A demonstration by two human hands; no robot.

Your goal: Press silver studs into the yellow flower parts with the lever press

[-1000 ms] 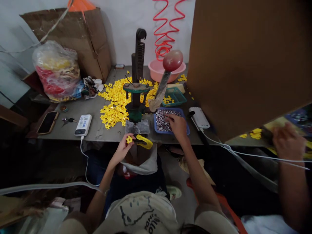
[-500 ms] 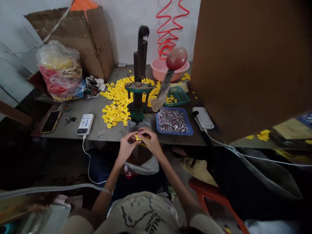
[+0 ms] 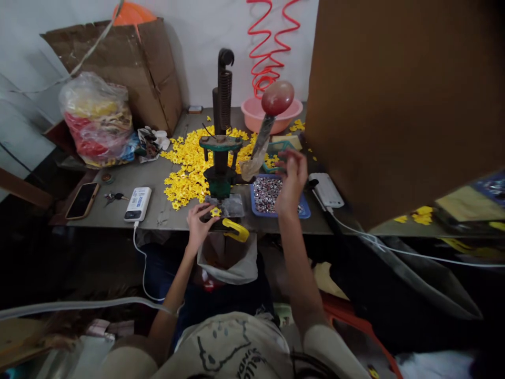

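Note:
At the base of the hand press (image 3: 220, 179), my left hand (image 3: 199, 223) pinches a small yellow star-shaped piece (image 3: 215, 211) between thumb and fingers. A shiny spot shows in the middle of that piece. My right hand (image 3: 291, 181) is raised over the blue tray (image 3: 258, 211) of small silvery parts (image 3: 265, 192), fingers loosely curled and apart, nothing seen in it. The press's lever with a red ball knob (image 3: 278, 98) stands just left of and beyond my right hand, not touched. A curved yellow strip (image 3: 236, 230) sits below the press, by my left hand.
A heap of yellow star pieces (image 3: 185, 184) lies around the press. Behind stand a green basket (image 3: 272, 169) and a pink basin (image 3: 252, 113). A white bag (image 3: 244, 271) hangs open below the table edge. Cardboard (image 3: 394, 105) blocks the right side; a power bank (image 3: 138, 204) lies left.
My hands were together on a yellow piece in front of the press. My right hand has let go and risen to the right; my left has moved the piece to the press base.

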